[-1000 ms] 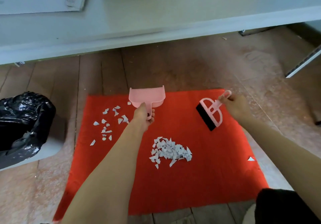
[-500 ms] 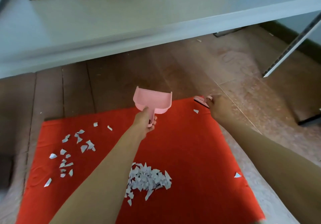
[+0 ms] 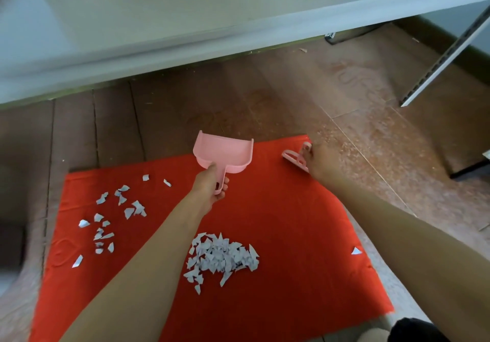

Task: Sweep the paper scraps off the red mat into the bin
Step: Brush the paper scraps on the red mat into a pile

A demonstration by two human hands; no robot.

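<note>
Pink dustpan (image 3: 224, 153) gripped by handle in left hand (image 3: 212, 185), held over far edge of red mat (image 3: 278, 209). Pink brush (image 3: 293, 157) clasped in curled right hand (image 3: 318, 164) at mat's far right corner. Paper scraps (image 3: 222, 258) heaped near centre; looser scatter (image 3: 116, 217) spread at left, one stray piece (image 3: 356, 251) at right edge.

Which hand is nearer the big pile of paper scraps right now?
Left. The left hand, gripping the dustpan, sits just beyond the pile; the right hand, holding the brush, is farther off at the mat's far right corner.
</note>
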